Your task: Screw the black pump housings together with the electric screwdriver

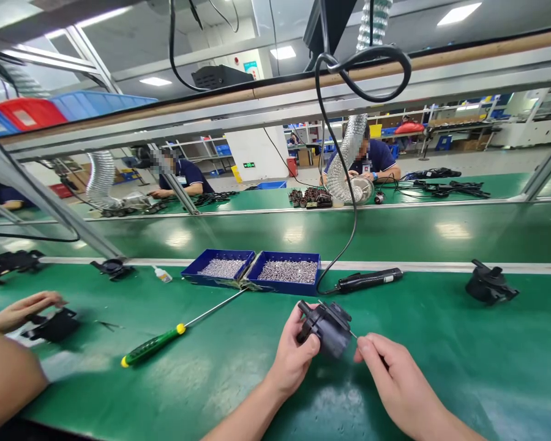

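Observation:
My left hand (292, 355) is closed around a small black plastic part (327, 326), held just above the green bench. My right hand (388, 370) pinches something thin and small against the part's right side; I cannot make out what it is. A black electric screwdriver (370, 279) on a hanging cable lies just behind the part. Two blue trays of silver screws (257, 269) sit further back.
A green-handled long screwdriver (165, 340) lies to the left. A neighbouring person's hand (21, 309) rests by another black part (55, 324) at far left. One more black part (489, 285) sits at right, a small glue bottle (162, 274) near the trays. People work across the conveyor.

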`<state>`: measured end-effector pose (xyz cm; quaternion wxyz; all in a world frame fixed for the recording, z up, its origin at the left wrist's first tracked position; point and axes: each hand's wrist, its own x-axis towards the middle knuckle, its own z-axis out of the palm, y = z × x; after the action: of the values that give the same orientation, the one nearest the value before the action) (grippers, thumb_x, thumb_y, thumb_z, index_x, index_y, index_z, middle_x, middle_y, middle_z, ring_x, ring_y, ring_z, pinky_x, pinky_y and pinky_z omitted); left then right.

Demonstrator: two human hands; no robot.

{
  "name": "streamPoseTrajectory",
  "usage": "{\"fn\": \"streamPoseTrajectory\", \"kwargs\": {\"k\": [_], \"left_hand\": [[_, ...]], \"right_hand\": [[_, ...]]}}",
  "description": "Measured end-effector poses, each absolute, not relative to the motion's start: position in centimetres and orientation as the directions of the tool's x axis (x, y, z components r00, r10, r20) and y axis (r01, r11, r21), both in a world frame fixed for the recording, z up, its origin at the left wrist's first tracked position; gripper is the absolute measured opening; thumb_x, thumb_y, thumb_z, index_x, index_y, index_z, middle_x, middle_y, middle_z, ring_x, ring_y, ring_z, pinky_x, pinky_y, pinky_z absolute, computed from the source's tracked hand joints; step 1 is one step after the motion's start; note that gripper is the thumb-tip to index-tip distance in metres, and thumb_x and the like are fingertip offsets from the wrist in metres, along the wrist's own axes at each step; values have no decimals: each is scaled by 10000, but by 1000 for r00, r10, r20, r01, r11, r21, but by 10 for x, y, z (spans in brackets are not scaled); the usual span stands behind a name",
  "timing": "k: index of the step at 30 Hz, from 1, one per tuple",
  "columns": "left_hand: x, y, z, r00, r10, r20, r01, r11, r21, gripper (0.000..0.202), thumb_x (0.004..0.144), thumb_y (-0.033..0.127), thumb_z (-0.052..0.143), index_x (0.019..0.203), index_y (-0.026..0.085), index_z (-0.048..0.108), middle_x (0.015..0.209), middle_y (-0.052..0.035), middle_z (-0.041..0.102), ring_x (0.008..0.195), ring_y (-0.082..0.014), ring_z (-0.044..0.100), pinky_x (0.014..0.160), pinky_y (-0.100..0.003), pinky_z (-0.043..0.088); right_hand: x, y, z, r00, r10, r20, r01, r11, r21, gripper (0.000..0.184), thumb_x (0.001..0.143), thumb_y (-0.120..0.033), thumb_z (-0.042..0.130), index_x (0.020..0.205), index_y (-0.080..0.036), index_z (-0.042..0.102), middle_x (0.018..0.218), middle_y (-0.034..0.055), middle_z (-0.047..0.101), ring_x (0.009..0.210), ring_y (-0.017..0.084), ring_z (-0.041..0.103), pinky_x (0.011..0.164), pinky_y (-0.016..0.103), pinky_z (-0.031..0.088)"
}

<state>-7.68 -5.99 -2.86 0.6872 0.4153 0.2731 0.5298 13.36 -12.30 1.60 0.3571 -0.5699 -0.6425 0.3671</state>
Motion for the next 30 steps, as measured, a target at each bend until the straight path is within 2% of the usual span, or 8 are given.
{"fn": "streamPoseTrajectory", "kwargs": {"k": [5,10,12,15,19,24,27,30], "left_hand": [[-79,-61,-30,281,958,52,-305,38,952,804,701,625,936,1304,199,616,1128,-115,739,922,-210,662,830,-258,521],[-76,-63,-23,262,965,-13,-142,52,988,837,627,644,946,1252,208,600,1190,-113,667,1044,-268,651,901,-324,558],[-73,-65,-20,315,949,-33,-80,62,995,811,605,608,957,1213,214,593,1198,-105,645,1074,-275,641,919,-340,556],[-69,-69,-16,434,901,8,-12,-3,1000,694,626,522,961,1136,212,608,1155,-83,661,1041,-249,630,936,-336,528],[-69,-74,-15,506,856,109,9,-132,991,686,616,509,982,1134,217,638,1112,-53,664,1019,-233,626,925,-318,511],[-75,-77,-11,529,843,100,155,-211,965,670,639,546,962,1145,225,663,1107,-55,683,1030,-255,631,934,-340,504],[-75,-78,-12,554,832,28,310,-237,921,687,633,494,977,1189,235,667,1205,-86,705,1103,-293,632,1017,-395,495],[-72,-73,-23,640,768,30,278,-268,923,765,610,499,1001,1263,255,687,1296,-117,697,1208,-328,626,1116,-443,477]], "right_hand": [[156,-134,2,-213,974,78,608,195,-770,495,1129,-495,327,861,-244,659,812,8,679,760,172,647,720,298,477],[218,-139,-21,-262,946,193,886,315,-341,483,1119,-430,361,867,-239,726,804,51,678,710,233,690,634,351,476],[231,-131,-8,-214,966,145,876,255,-408,399,1112,-443,413,1047,-244,753,921,61,703,809,231,713,718,353,528],[219,-112,36,-199,977,81,710,200,-675,323,1101,-449,486,1280,-273,690,1120,57,698,973,187,682,883,322,539],[175,-91,81,-383,923,42,552,265,-791,204,1038,-361,627,1176,-298,764,1037,12,720,941,162,661,849,286,503],[152,-77,88,-448,894,11,647,333,-685,196,990,-239,634,856,-230,776,827,1,707,780,154,639,725,295,448],[167,-61,90,-350,924,156,724,373,-580,240,1039,-291,549,982,-240,776,962,43,745,891,196,675,795,324,500],[193,-48,91,-133,969,207,898,206,-390,304,1059,-311,479,1205,-252,739,1226,107,725,1101,267,679,929,405,529]]}}
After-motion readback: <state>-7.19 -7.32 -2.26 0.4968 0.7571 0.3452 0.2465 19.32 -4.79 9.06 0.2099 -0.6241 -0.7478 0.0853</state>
